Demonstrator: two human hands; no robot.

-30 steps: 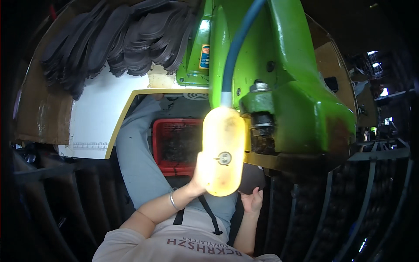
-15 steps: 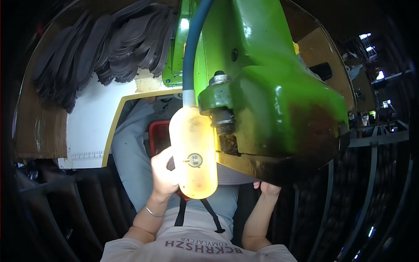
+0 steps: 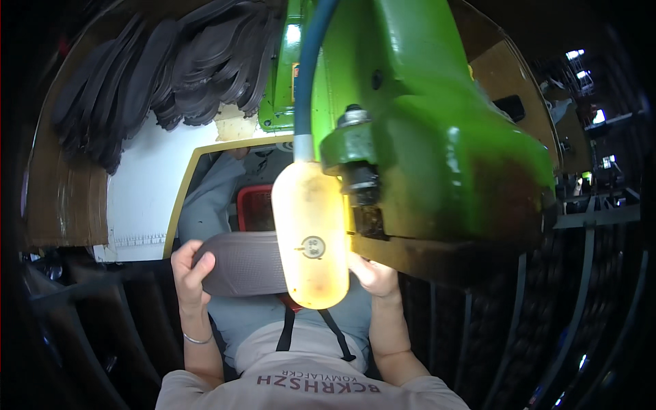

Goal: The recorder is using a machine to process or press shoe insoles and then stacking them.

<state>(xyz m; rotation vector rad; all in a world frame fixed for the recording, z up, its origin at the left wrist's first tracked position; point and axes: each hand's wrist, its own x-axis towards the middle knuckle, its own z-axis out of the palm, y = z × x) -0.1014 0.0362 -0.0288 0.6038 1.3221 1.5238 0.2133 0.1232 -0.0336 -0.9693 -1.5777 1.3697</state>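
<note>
My left hand (image 3: 190, 268) grips the left end of a dark grey shoe sole (image 3: 242, 263) with a textured surface, held level just above my lap. My right hand (image 3: 372, 275) holds the sole's other end, which is hidden behind a yellow lamp housing (image 3: 311, 242). The lamp hangs from a blue-grey hose (image 3: 309, 68) on the green machine (image 3: 424, 137). The sole sits right under the machine's head.
A pile of dark soles (image 3: 150, 75) lies on the brown and white worktop (image 3: 147, 184) at the upper left. A red crate (image 3: 254, 206) stands below, beyond my knees. Dark racks (image 3: 547, 307) fill the right and lower left sides.
My left hand let go of the yellow lamp and both hands have brought a grey sole up under the machine head. The view has shifted toward the machine.
</note>
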